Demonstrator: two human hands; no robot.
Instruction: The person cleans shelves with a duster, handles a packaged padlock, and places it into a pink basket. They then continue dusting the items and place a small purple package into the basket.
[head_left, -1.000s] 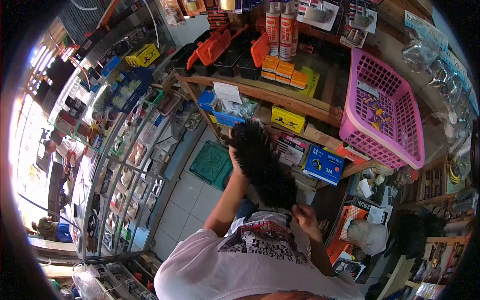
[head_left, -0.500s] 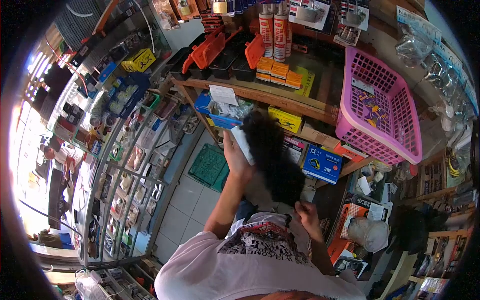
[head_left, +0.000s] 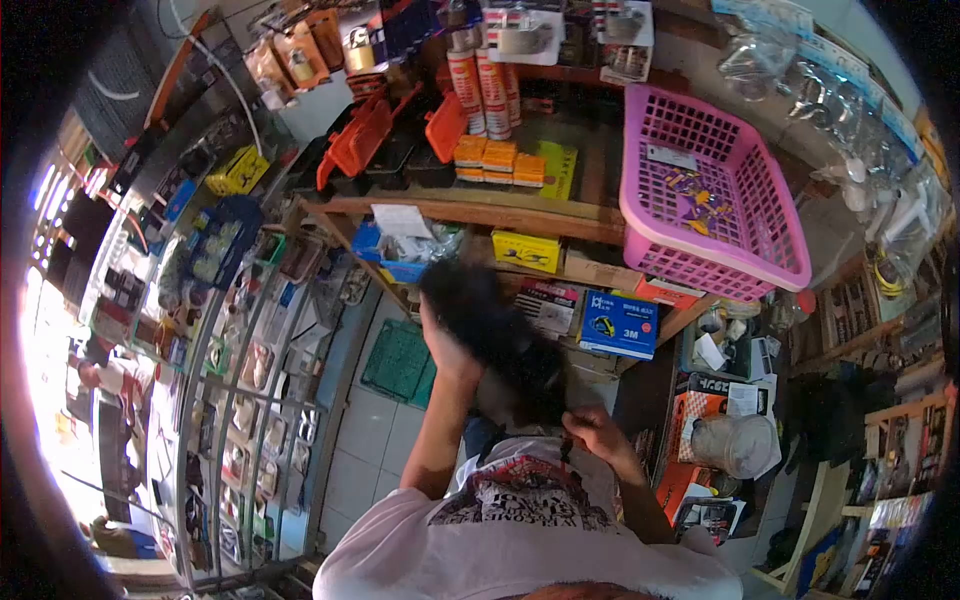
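A black fluffy duster (head_left: 500, 335), blurred by motion, slants across in front of my chest. My right hand (head_left: 597, 432) is closed round its lower right end. At its upper left end, my left hand (head_left: 447, 345) is partly covered by the black fibres; its fingers are hidden, and I cannot make out what it holds. Behind the duster are a blue open box (head_left: 403, 270) of small bagged items, a yellow box (head_left: 526, 251) and a blue 3M box (head_left: 619, 325) on the shelf.
A pink basket (head_left: 715, 265) stands on the wooden counter (head_left: 470, 205), right of small orange boxes (head_left: 499, 161) and sealant tubes (head_left: 494, 95). A green crate (head_left: 397, 360) lies on the floor. Glass display shelves (head_left: 255, 395) line the left; a clear tub (head_left: 735, 445) is at right.
The view has shifted, so the shelf goods appear further left. The duster now covers more of my left hand, and the pale flat item seen there before is hidden.
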